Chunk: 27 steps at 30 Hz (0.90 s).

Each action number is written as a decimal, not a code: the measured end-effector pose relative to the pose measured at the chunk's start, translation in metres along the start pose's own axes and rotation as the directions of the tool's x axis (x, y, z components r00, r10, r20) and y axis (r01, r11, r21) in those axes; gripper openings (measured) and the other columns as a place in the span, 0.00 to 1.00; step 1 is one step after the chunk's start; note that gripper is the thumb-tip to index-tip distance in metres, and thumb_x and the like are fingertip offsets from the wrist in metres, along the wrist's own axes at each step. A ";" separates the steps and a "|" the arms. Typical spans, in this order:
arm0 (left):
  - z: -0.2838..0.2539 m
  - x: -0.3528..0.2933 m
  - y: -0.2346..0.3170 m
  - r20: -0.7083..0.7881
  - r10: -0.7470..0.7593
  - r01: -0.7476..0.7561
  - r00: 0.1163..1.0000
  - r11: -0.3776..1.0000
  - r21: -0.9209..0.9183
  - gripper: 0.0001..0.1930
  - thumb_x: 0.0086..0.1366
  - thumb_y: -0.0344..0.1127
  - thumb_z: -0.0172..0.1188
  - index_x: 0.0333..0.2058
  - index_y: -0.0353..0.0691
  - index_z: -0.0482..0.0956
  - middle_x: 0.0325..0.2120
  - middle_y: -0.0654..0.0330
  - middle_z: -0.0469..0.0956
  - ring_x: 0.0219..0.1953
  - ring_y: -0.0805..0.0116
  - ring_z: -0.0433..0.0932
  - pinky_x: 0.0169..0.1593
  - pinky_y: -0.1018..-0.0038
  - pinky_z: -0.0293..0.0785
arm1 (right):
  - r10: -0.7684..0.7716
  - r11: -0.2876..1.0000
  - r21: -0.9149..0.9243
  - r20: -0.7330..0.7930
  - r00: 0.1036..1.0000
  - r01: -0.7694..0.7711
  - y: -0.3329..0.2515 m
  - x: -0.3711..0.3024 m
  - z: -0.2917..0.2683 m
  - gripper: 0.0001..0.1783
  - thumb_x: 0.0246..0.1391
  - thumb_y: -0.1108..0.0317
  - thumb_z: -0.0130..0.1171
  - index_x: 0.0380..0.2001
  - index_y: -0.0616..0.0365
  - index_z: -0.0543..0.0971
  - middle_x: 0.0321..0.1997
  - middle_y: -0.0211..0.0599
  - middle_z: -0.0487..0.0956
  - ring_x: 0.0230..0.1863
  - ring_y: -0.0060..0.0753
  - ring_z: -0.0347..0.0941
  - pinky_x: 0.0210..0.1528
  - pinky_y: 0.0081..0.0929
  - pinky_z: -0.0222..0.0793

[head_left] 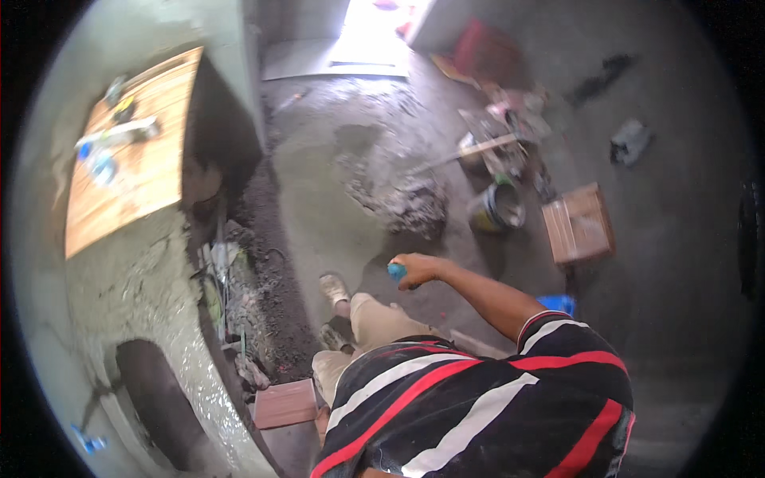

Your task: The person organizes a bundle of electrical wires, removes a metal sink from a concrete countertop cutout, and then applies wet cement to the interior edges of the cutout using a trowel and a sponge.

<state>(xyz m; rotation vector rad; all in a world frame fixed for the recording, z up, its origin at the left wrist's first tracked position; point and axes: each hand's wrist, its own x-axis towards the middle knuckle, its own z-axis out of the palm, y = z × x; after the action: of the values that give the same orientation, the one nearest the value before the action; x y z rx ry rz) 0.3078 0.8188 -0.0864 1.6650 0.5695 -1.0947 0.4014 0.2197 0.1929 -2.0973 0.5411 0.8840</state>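
My right hand [416,272] is closed around the blue handle [397,272] of a tool, held out in front of me; the rest of the tool is hidden. Low at my left side, only a small part of my left hand [322,424] shows past my striped shirt. It is at the right edge of a flat reddish-brown tile [285,404] and appears to grip it, though the fingers are mostly hidden. Ahead of my right hand, a heap of wet mortar [410,205] lies on the grey floor.
A cement-coated counter [131,279] with an arched opening stands on the left, topped by a wooden board [163,171] carrying bottles and small items. Rubble [255,311] lines its base. On the right are a bucket [500,209], a cardboard box [579,225] and a plastic bag [630,142].
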 end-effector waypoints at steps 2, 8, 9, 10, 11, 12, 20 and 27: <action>-0.001 0.003 0.011 0.049 -0.022 0.018 0.999 0.996 0.090 0.08 0.65 0.43 0.60 0.38 0.47 0.80 0.29 0.61 0.77 0.30 0.67 0.76 0.31 0.68 0.70 | 0.334 0.938 0.157 -0.162 0.929 -0.310 0.031 -0.041 0.003 0.38 0.41 0.51 0.70 0.54 0.60 0.77 0.44 0.52 0.82 0.45 0.46 0.80 0.49 0.40 0.76; 0.038 0.022 0.073 0.216 -0.023 -0.036 0.976 0.964 0.264 0.08 0.66 0.42 0.58 0.38 0.46 0.80 0.30 0.61 0.77 0.32 0.66 0.76 0.33 0.67 0.70 | 0.486 0.864 0.130 -0.472 0.736 -0.487 0.303 -0.095 0.062 0.38 0.40 0.38 0.67 0.46 0.58 0.82 0.43 0.56 0.83 0.45 0.51 0.81 0.48 0.44 0.75; 0.045 0.021 0.075 0.234 -0.011 -0.048 0.972 0.969 0.244 0.08 0.66 0.42 0.58 0.38 0.46 0.80 0.30 0.61 0.77 0.32 0.66 0.76 0.34 0.67 0.70 | 0.550 0.833 0.190 -0.391 0.738 -0.520 0.320 -0.107 0.060 0.37 0.40 0.38 0.67 0.46 0.57 0.83 0.44 0.54 0.83 0.45 0.51 0.81 0.48 0.44 0.75; 0.055 0.024 0.088 0.272 0.009 -0.075 0.962 0.969 0.236 0.08 0.66 0.42 0.58 0.38 0.46 0.79 0.30 0.60 0.76 0.32 0.65 0.76 0.34 0.67 0.70 | 0.617 0.787 0.263 -0.308 0.724 -0.559 0.346 -0.124 0.060 0.36 0.40 0.38 0.67 0.45 0.55 0.83 0.44 0.53 0.84 0.45 0.50 0.81 0.48 0.44 0.75; 0.069 0.029 0.103 0.328 0.025 -0.093 0.944 0.977 0.193 0.08 0.67 0.41 0.57 0.38 0.46 0.79 0.31 0.60 0.76 0.33 0.65 0.76 0.34 0.67 0.70 | 0.654 0.755 0.292 -0.280 0.703 -0.587 0.370 -0.137 0.063 0.34 0.40 0.40 0.68 0.44 0.55 0.83 0.44 0.52 0.84 0.45 0.50 0.81 0.47 0.44 0.75; 0.092 0.032 0.116 0.371 0.053 -0.125 0.927 0.977 0.173 0.08 0.67 0.41 0.57 0.38 0.46 0.79 0.31 0.60 0.76 0.33 0.65 0.76 0.35 0.67 0.70 | 0.690 0.722 0.312 -0.258 0.676 -0.617 0.399 -0.149 0.068 0.33 0.40 0.42 0.69 0.43 0.55 0.83 0.44 0.51 0.84 0.44 0.49 0.82 0.47 0.43 0.75; 0.318 0.015 0.196 0.361 0.321 -0.483 0.875 0.610 0.628 0.18 0.66 0.46 0.56 0.42 0.35 0.81 0.34 0.54 0.81 0.34 0.61 0.80 0.38 0.64 0.76 | 0.706 0.641 0.561 -0.166 0.688 -0.523 0.593 -0.184 0.059 0.39 0.38 0.50 0.72 0.55 0.56 0.76 0.46 0.47 0.82 0.41 0.43 0.82 0.36 0.42 0.80; 0.455 -0.007 0.300 0.205 0.099 -0.220 0.974 0.637 0.739 0.27 0.64 0.49 0.59 0.51 0.30 0.79 0.36 0.47 0.84 0.37 0.60 0.84 0.36 0.65 0.77 | 0.756 0.608 0.691 -0.353 0.551 -0.391 0.648 -0.194 -0.044 0.43 0.38 0.41 0.74 0.53 0.58 0.78 0.49 0.54 0.82 0.51 0.52 0.80 0.53 0.43 0.75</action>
<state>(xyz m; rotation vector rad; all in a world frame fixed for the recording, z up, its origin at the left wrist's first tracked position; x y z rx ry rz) 0.3651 0.2911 0.0353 2.2675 -0.2053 -1.4141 -0.1139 -0.1908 0.0348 -1.5931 1.7618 0.2458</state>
